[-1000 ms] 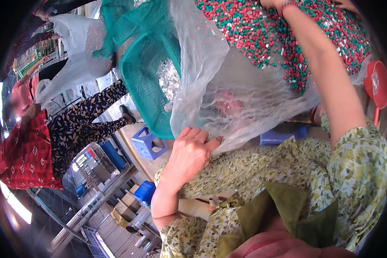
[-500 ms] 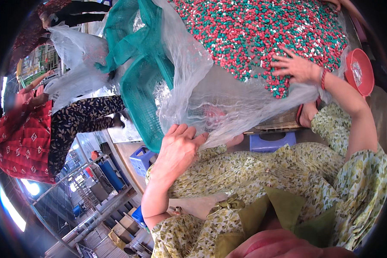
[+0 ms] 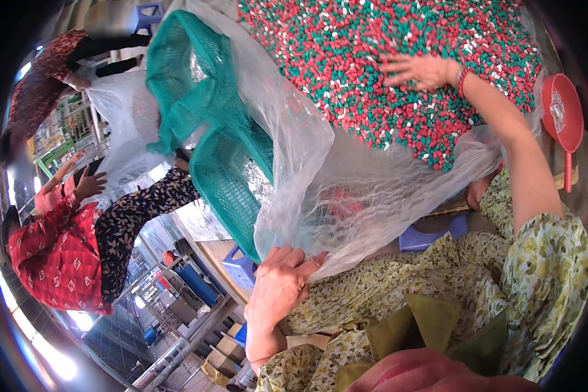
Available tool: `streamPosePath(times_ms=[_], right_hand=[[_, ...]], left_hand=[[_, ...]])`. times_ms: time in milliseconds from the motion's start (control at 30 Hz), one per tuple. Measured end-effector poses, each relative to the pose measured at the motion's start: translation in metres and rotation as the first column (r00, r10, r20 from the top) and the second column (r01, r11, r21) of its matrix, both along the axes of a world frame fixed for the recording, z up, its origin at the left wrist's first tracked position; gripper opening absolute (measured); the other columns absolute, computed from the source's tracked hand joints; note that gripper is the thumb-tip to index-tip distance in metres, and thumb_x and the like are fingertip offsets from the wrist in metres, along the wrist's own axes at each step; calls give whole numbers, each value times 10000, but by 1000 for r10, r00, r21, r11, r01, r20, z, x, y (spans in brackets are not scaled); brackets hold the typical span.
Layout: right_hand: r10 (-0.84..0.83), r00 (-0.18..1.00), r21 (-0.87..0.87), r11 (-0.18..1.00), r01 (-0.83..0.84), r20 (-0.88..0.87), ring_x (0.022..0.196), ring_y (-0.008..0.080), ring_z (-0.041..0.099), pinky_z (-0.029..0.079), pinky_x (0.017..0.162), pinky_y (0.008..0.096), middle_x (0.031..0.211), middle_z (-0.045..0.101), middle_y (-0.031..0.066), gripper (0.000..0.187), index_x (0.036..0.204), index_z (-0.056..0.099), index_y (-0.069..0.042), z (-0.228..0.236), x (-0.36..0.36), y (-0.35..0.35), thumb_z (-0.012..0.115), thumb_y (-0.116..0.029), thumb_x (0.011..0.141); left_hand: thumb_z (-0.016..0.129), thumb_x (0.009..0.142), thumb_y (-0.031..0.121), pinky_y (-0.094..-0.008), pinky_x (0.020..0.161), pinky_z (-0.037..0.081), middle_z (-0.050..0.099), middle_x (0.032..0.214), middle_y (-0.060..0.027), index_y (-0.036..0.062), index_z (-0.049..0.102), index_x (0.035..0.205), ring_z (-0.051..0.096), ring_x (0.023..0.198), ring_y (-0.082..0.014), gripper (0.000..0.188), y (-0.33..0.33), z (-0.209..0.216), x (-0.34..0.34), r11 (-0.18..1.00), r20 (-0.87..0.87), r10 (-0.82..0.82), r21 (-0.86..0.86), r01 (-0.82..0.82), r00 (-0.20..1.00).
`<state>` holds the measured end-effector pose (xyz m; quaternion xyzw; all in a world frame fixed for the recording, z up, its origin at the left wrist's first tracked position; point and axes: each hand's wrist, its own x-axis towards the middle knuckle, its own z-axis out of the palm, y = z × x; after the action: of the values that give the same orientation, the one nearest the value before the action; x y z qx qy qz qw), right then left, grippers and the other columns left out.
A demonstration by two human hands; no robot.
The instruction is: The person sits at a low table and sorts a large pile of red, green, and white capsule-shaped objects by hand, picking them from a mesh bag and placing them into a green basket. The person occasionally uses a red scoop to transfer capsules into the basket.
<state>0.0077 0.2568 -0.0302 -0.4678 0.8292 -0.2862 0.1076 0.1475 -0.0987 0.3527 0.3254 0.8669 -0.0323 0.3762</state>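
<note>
My left hand (image 3: pixel 279 285) is closed on the near edge of a clear plastic sheet (image 3: pixel 366 176), holding it up off the surface. Beyond the sheet spreads a wide layer of small red, green and white pieces (image 3: pixel 346 72), too small for me to name. My right hand (image 3: pixel 419 72) lies among them, palm down with its fingers spread. Through the plastic near my left hand, a few red pieces (image 3: pixel 343 202) show faintly.
A green basket (image 3: pixel 221 183) stands left of the sheet, with green netting (image 3: pixel 206 108) draped beyond it. A red long-handled strainer (image 3: pixel 571 124) sits at far right. Blue stools (image 3: pixel 434 236) are near my legs. Two co-workers, one in a red shirt (image 3: pixel 65 261), are at left.
My right hand has moved farther away and to the left across the pieces. My left hand keeps its hold on the plastic sheet. The whole view has shifted slightly.
</note>
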Motion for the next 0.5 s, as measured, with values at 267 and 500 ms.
streamPosePath(times_ms=[267,500], right_hand=[[-234,938,-220,959,179,-256,1290,361,298,274,1028,537,1382,388,36,581,1363,360,-193,-69,-116,26,562,-160,819],[-830,515,249,556,793,213,1297,326,320,342,993,547,1434,308,115,637,1345,394,-320,17,-131,-105,587,-257,740]], left_hand=[[627,547,5,-344,727,454,517,750,-53,172,625,1092,523,777,-238,570,-10,-14,-11,994,227,98,-69,-84,969],[676,559,61,-335,775,424,522,788,-56,148,636,1064,521,828,-236,514,-8,-11,6,992,166,40,-125,-19,985]])
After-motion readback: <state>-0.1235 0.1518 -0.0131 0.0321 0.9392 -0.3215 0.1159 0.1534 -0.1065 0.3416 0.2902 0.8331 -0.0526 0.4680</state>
